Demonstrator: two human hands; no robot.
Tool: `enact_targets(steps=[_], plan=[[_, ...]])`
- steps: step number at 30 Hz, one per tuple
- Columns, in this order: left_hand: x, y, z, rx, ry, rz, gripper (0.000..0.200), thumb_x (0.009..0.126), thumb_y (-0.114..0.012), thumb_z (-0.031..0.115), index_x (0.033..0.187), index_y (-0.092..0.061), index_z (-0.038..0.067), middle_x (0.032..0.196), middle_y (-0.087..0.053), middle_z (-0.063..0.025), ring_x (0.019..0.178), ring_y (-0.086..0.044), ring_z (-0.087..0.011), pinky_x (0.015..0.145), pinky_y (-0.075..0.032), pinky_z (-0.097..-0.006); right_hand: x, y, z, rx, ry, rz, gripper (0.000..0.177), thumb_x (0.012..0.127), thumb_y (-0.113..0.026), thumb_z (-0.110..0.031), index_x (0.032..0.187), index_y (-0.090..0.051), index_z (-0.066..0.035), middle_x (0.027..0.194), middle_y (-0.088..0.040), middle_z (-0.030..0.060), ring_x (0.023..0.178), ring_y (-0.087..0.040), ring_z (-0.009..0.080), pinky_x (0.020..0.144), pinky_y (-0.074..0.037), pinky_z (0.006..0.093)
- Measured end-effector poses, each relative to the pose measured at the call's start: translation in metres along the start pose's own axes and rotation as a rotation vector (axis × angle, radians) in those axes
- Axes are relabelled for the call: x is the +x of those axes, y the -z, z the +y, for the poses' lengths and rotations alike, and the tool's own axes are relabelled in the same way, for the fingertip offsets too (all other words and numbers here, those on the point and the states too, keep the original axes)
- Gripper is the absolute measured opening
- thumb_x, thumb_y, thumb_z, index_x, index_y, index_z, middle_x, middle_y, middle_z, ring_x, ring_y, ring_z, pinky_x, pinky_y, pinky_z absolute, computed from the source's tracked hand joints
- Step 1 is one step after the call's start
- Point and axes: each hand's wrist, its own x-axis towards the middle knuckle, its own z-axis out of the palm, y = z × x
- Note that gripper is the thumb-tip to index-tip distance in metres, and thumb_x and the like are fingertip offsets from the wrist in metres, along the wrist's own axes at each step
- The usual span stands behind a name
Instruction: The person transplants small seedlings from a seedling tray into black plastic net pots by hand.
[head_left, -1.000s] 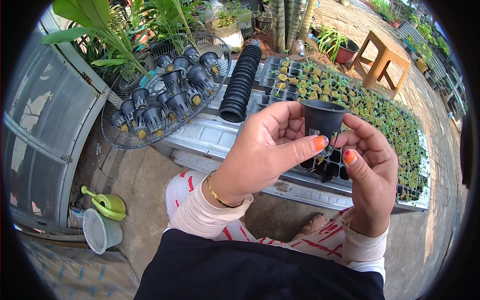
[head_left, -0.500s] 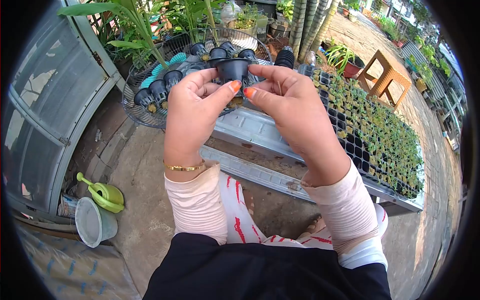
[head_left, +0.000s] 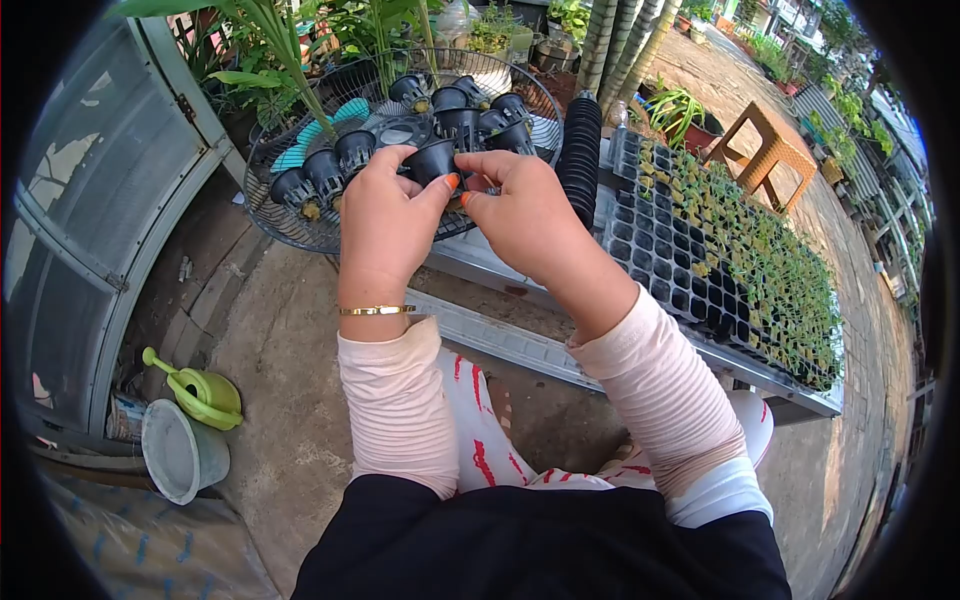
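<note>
A black net pot is pinched between my two hands, its wide mouth tilted up. My left hand grips its left side, with thumb and fingers closed on it. From the right, my right hand has its fingertips closed at the pot's lower side; what lies between them there is partly hidden. Just beyond my hands, a round wire basket holds several more black net pots, some with brown plugs showing at their bases. Right of the basket lies a long stack of nested black pots.
Black cell trays full of seedlings rest on a metal table at the right. A brown stool stands behind them. On the floor at left are a green watering can and a grey bucket.
Both hands have lowered slightly toward the basket with the net pot, and the pot now sits further left and more tilted. More of the basket and the nested stack shows.
</note>
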Motion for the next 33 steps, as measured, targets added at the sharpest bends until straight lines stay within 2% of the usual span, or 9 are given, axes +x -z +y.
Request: enact_targets(steps=[14, 19, 21, 23, 25, 27, 30, 32, 33], plan=[[-0.003, 0.000, 0.007, 0.185, -0.027, -0.011, 0.037, 0.077, -0.071, 0.020, 0.105, -0.065, -0.004, 0.076, -0.068, -0.0170, 0.070, -0.067, -0.0283, 0.068, -0.051, -0.0365, -0.013, 0.005, 0.005, 0.030, -0.026, -0.060, 0.036, 0.073, -0.058, -0.003, 0.107, -0.065, 0.005, 0.093, -0.066, 0.0248, 0.088, -0.064, 0.0375, 0.078, -0.050, 0.0382], [-0.005, -0.001, 0.010, 0.229, -0.017, 0.000, 0.036, 0.076, -0.072, 0.020, 0.105, -0.066, -0.001, 0.074, -0.067, -0.0160, 0.069, -0.066, -0.0288, 0.068, -0.051, -0.0368, -0.029, 0.039, -0.013, 0.059, 0.006, -0.034, 0.030, 0.073, -0.062, -0.004, 0.101, -0.065, 0.007, 0.090, -0.065, 0.0239, 0.088, -0.064, 0.0364, 0.078, -0.051, 0.0383], [-0.007, -0.001, 0.014, 0.239, -0.009, -0.003, 0.037, 0.076, -0.072, 0.021, 0.106, -0.066, -0.001, 0.074, -0.067, -0.0158, 0.069, -0.066, -0.0284, 0.067, -0.050, -0.0368, -0.037, 0.071, -0.023, 0.028, -0.015, -0.089, 0.029, 0.081, -0.062, -0.006, 0.108, -0.063, 0.004, 0.088, -0.064, 0.0069, 0.072, -0.055, 0.0088, 0.063, -0.045, 0.0243], [-0.009, -0.001, 0.018, 0.296, -0.005, -0.009, 0.039, 0.076, -0.073, 0.021, 0.108, -0.065, -0.001, 0.074, -0.067, -0.0162, 0.070, -0.066, -0.0283, 0.068, -0.050, -0.0372, -0.047, 0.103, -0.025, 0.063, -0.069, -0.042, 0.027, 0.083, -0.061, -0.007, 0.107, -0.063, 0.004, 0.086, -0.061, 0.0017, 0.073, -0.052, 0.0069, 0.065, -0.043, 0.0226], [-0.010, 0.000, 0.019, 0.312, 0.003, -0.024, 0.041, 0.076, -0.073, 0.021, 0.109, -0.065, -0.001, 0.074, -0.067, -0.0160, 0.068, -0.065, -0.0285, 0.067, -0.050, -0.0376, -0.060, 0.134, -0.015, 0.176, -0.034, 0.051, 0.028, 0.082, -0.062, -0.014, 0.099, -0.064, 0.008, 0.077, -0.061, 0.0064, 0.068, -0.050, 0.0091, 0.061, -0.042, 0.0246], [-0.012, -0.001, 0.026, 0.328, 0.011, -0.038, 0.043, 0.075, -0.074, 0.022, 0.110, -0.064, -0.002, 0.073, -0.066, -0.0158, 0.067, -0.065, -0.0287, 0.067, -0.050, -0.0379, -0.076, 0.168, -0.020, 0.166, -0.128, 0.098, 0.026, 0.084, -0.059, -0.013, 0.101, -0.064, 0.006, 0.074, -0.056, -0.0010, 0.066, -0.046, 0.0045, 0.059, -0.037, 0.0211], [-0.018, -0.005, 0.037, 0.362, 0.056, -0.016, 0.044, 0.075, -0.074, 0.023, 0.110, -0.064, -0.001, 0.079, -0.065, -0.0159, 0.072, -0.063, -0.0295, 0.071, -0.049, -0.0384, -0.097, 0.204, -0.007, 0.250, -0.134, 0.263, 0.028, 0.087, -0.053, -0.015, 0.104, -0.065, 0.004, 0.070, -0.050, -0.0046, 0.064, -0.041, 0.0039, 0.061, -0.033, 0.0185], [-0.022, -0.014, 0.036, 0.496, -0.257, 0.264, 0.043, 0.074, -0.075, 0.024, 0.109, -0.064, 0.000, 0.087, -0.063, -0.0162, 0.080, -0.061, -0.0297, 0.076, -0.047, -0.0382, -0.108, 0.225, 0.006, 0.302, -0.082, 0.334, 0.030, 0.092, -0.050, -0.015, 0.107, -0.064, 0.006, 0.077, -0.055, 0.0004, 0.067, -0.043, 0.0055, 0.063, -0.034, 0.0169], [-0.024, -0.017, 0.042, 0.497, -0.268, 0.257, 0.043, 0.074, -0.075, 0.024, 0.109, -0.064, 0.000, 0.087, -0.063, -0.0162, 0.080, -0.061, -0.0297, 0.076, -0.047, -0.0382, -0.114, 0.234, 0.010, 0.316, -0.053, 0.346, 0.030, 0.094, -0.048, -0.015, 0.108, -0.063, 0.007, 0.082, -0.058, 0.0032, 0.070, -0.045, 0.0063, 0.065, -0.036, 0.0175]])
